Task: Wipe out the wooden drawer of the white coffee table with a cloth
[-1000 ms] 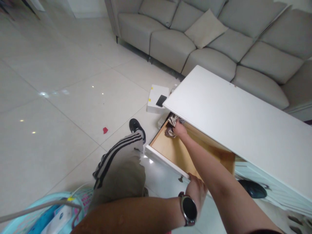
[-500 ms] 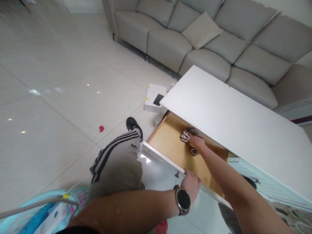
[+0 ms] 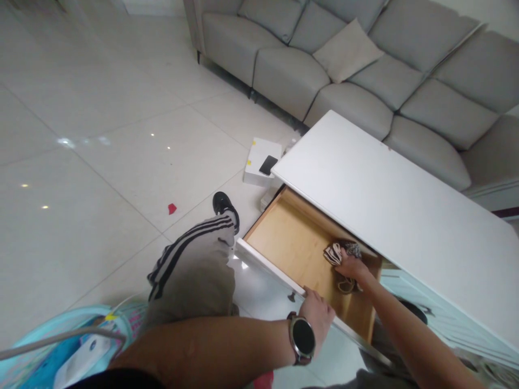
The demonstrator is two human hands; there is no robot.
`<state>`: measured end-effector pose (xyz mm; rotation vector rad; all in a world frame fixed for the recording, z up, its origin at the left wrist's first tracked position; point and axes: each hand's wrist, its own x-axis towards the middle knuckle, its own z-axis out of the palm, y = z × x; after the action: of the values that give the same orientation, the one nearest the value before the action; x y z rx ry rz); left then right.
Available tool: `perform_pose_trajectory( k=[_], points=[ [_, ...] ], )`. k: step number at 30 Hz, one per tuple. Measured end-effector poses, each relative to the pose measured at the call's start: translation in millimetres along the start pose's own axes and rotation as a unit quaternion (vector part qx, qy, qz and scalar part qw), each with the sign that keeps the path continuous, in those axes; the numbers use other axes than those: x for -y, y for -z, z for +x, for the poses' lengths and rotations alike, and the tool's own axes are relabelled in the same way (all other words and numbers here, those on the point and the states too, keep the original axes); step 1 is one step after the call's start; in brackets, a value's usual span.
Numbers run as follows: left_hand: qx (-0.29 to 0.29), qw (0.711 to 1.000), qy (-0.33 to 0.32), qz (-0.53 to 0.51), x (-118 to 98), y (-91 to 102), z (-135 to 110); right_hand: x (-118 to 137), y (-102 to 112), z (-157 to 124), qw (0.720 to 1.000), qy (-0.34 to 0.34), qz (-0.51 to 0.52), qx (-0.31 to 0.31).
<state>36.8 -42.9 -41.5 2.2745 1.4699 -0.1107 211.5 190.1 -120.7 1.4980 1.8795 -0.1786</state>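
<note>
A white table's drawer [image 3: 279,237] with a pale wood inside is pulled out. My left hand [image 3: 318,313], a watch on its wrist, is closed over the top edge of the drawer front, beside a dark knob [image 3: 291,296]. Inside the drawer, toward its right end, my right hand [image 3: 352,267] is closed on a brown-and-white striped cloth bundle [image 3: 333,254]. A grey patterned part and a thin tan cord loop show around the fingers. Whether the bundle touches the drawer bottom I cannot tell.
The white tabletop [image 3: 389,200] overhangs the drawer's back. A white box [image 3: 259,156] with a phone [image 3: 268,165] on it stands on the floor past the table corner. A light-blue basket [image 3: 60,319] is at lower left. A grey sofa [image 3: 292,70] runs behind.
My right hand has moved right along the drawer with the cloth bundle in its grip. The left hand stays on the drawer front. The view has shifted slightly.
</note>
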Motion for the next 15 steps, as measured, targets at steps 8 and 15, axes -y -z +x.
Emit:
perform_pose_trajectory(
  k=[8,15],
  points=[
    [0.007,1.000,-0.024,-0.012,13.8,18.9,-9.9,21.0,-0.3,-14.4,0.997,-0.028,0.014,-0.074],
    [-0.010,0.999,-0.016,-0.038,12.4,15.7,-6.8,85.1,28.2,-0.1,0.981,0.062,0.084,-0.163]
  ],
)
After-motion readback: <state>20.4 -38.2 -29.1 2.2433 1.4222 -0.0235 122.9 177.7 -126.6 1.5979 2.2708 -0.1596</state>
